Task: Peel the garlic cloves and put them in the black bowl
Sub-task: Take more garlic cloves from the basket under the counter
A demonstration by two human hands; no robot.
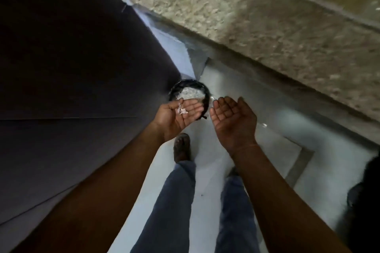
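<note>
At frame centre your left hand (181,118) lay palm-up, fingers relaxed, pale garlic skins (182,110) loose on it, above the black round container (186,85); your right hand (232,121) spread flat just beside.

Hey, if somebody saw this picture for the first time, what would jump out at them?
Two upturned open palms fill the centre: the left hand carries a few pale papery flakes, and the right hand holds nothing. Just past the left fingers, lower down, sits a black container with a whitish heap inside. Below the hands, a sandalled foot stands on a pale floor.
</note>
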